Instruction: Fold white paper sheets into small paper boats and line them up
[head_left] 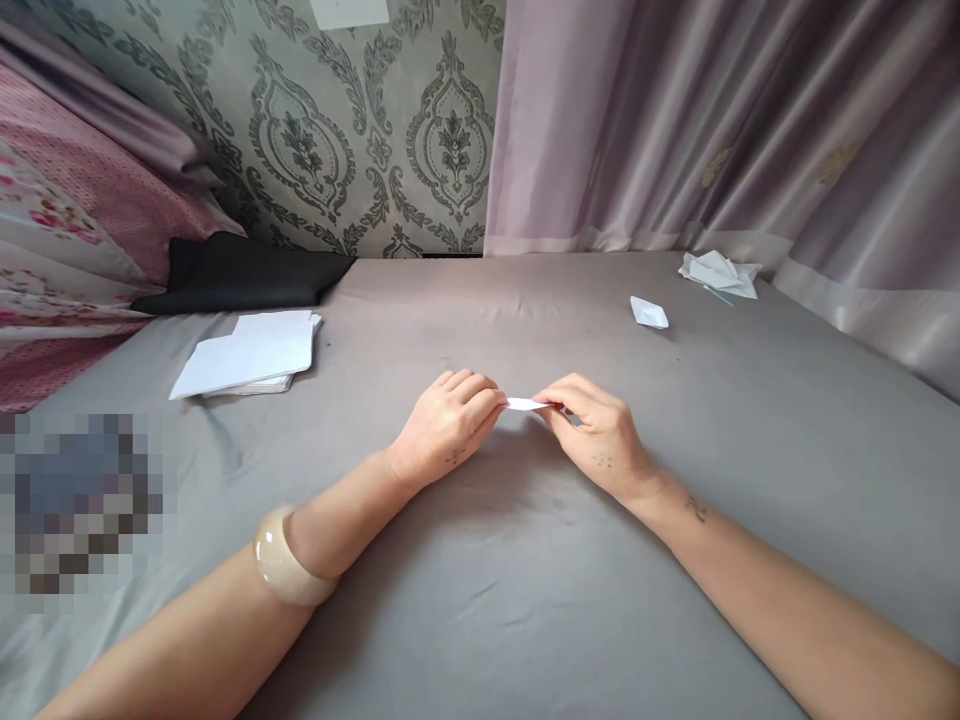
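Observation:
A small folded piece of white paper (525, 404) is held level just above the grey sheet (480, 560). My left hand (454, 425) pinches its left end, with the fingers closed and pressed together. At the other end, my right hand (596, 435) grips the paper between thumb and fingers. Only the narrow middle of the paper shows; both ends are hidden by my fingers. A folded white paper boat-like shape (649, 313) rests on the sheet beyond my right hand, touching neither hand.
On the left lies a stack of white paper (251, 352), with a black cloth (255, 272) behind it. Crumpled white papers (720, 272) and a thin green stick (718, 296) lie at the far right by the curtain (675, 120). A blurred patch (82, 500) covers something at left.

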